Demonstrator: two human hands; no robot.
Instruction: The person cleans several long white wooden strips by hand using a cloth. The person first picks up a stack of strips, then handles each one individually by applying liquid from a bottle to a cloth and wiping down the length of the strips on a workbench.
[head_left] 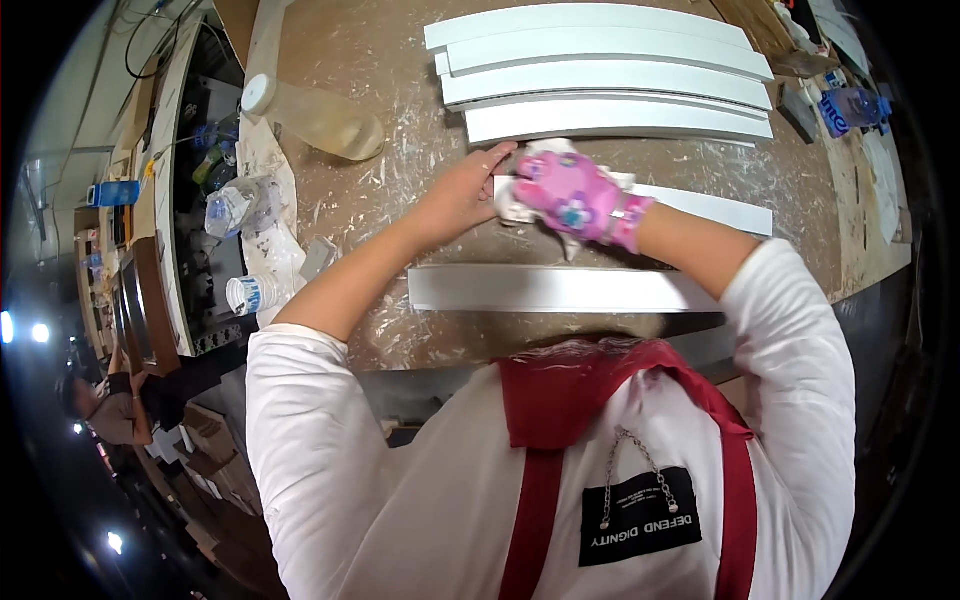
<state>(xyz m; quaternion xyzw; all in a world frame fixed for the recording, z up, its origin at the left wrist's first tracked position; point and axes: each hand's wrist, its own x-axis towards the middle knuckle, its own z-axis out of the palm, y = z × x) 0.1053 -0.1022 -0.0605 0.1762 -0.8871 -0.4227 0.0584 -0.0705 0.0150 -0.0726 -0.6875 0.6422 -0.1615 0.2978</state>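
My right hand (575, 198), in a pink flowered glove, presses a crumpled white cloth (516, 207) onto the left part of a white strip (710, 208). At that strip's left end is my bare left hand (465, 197), its fingers closed about the end. The cloth and glove hide much of the strip's left half. Closer to me, another white strip (560, 290) lies flat on the worktable, its right end partly under my right forearm. Beyond my hands, several white strips (610, 75) are stacked in overlapping rows.
The brown worktable (400, 335) is speckled with white marks. A bottle of yellowish liquid (325, 120) lies at the far left, near a clear plastic jug (245, 207) and a white cup (252, 294). A blue-labelled bottle (850, 110) lies far right. Another person (115, 410) is at far left.
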